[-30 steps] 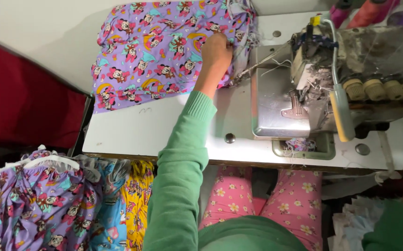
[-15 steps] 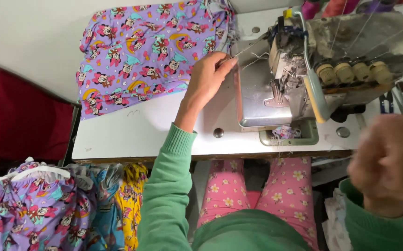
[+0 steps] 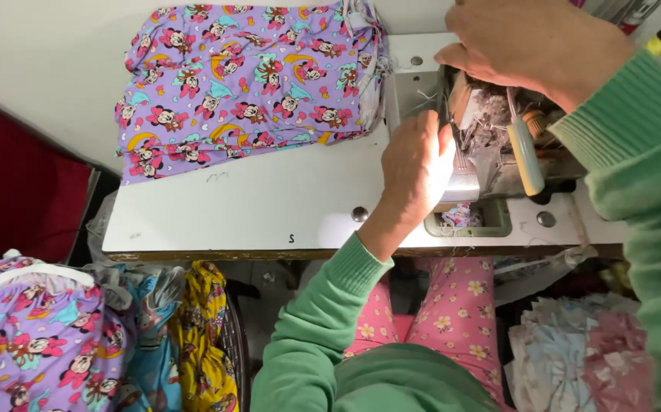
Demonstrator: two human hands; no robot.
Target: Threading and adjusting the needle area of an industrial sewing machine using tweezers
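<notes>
My left hand (image 3: 414, 164) reaches in at the left front of the grey sewing machine (image 3: 490, 164), fingers curled around its metal front cover (image 3: 462, 183). My right hand (image 3: 536, 42) lies cupped over the top of the machine, fingers bent down on its left edge. A pale tool handle (image 3: 527, 156) sticks out of the machine's front between my hands. A folded stack of purple cartoon-print fabric (image 3: 247, 84) rests on the white table (image 3: 254, 206), left of the machine and apart from both hands. Lint and thread fill the machine's opened inside.
Fabric scraps sit in a rectangular opening (image 3: 462, 219) in the tabletop by the machine. Below the table's front edge hang purple (image 3: 41, 343), blue and yellow garments (image 3: 205, 336). A heap of pale cut pieces (image 3: 574, 358) lies lower right. A red surface (image 3: 18, 191) stands at left.
My left hand has left the purple fabric and moved right to the machine's front. My right hand has risen from the lower right onto the machine's top. The view has shifted closer.
</notes>
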